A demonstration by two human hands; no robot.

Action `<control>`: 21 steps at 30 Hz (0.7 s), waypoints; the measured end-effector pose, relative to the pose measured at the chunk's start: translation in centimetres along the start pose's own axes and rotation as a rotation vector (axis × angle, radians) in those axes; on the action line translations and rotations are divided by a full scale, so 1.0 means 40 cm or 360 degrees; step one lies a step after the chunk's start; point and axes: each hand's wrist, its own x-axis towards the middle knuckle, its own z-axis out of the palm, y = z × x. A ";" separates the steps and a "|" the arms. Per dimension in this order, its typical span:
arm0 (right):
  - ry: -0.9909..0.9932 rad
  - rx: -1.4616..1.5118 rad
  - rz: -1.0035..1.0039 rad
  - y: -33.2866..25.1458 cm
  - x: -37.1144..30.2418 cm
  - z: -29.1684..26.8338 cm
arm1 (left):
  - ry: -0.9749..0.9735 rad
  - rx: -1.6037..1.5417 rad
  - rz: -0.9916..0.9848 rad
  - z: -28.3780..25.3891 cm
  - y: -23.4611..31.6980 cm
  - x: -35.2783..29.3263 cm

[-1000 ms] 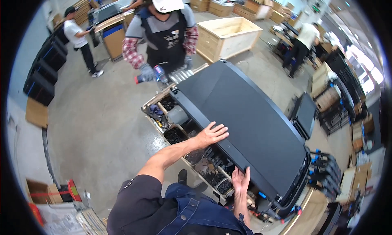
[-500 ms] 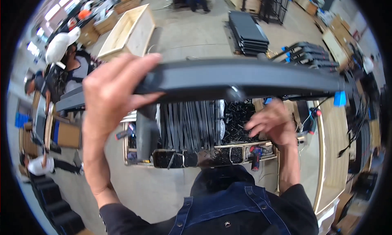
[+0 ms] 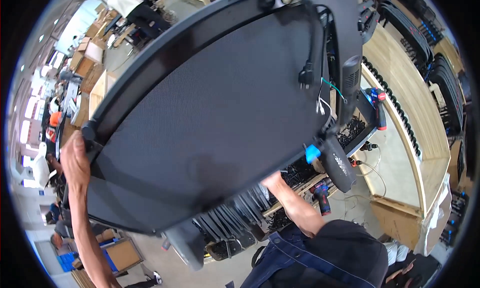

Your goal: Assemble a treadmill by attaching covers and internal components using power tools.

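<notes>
A large dark treadmill [image 3: 210, 103] with a black textured belt is held up tilted across the view, its left end lower than its right. At that left end my left hand [image 3: 76, 160] is closed around the corner of the frame. My right hand [image 3: 272, 179] is at the lower long edge, its fingers hidden behind the deck. A black power cord with a plug [image 3: 306, 75] and loose thin wires [image 3: 322, 105] hang at the right end. Blue tape [image 3: 312, 153] sticks to the frame beside a black rounded end piece [image 3: 340, 163].
Below the treadmill stands a workbench with dark metal strips [image 3: 232, 218] and trays of small black parts [image 3: 282, 219]. Cordless drivers [image 3: 321, 195] lie near its edge. A long wooden crate [image 3: 410, 103] is on the right. Several people, one in a white top [image 3: 122, 2], are further off.
The treadmill has turned from edge-on to show its belt face, its right end swinging up and away. My right hand has gone from open in the air to its lower edge.
</notes>
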 end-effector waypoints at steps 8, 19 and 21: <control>0.0942 0.0100 -0.0156 -0.166 -0.450 0.059 | -0.0878 -0.0245 -0.0280 0.751 -0.046 -0.020; 0.1322 -0.0449 -0.0151 -0.203 -0.380 0.075 | -0.0378 -0.0308 -0.0419 0.680 0.032 -0.414; 0.1297 -0.0617 -0.0078 -0.198 -0.526 0.041 | -0.0498 -0.0139 -0.0478 0.624 0.091 -0.590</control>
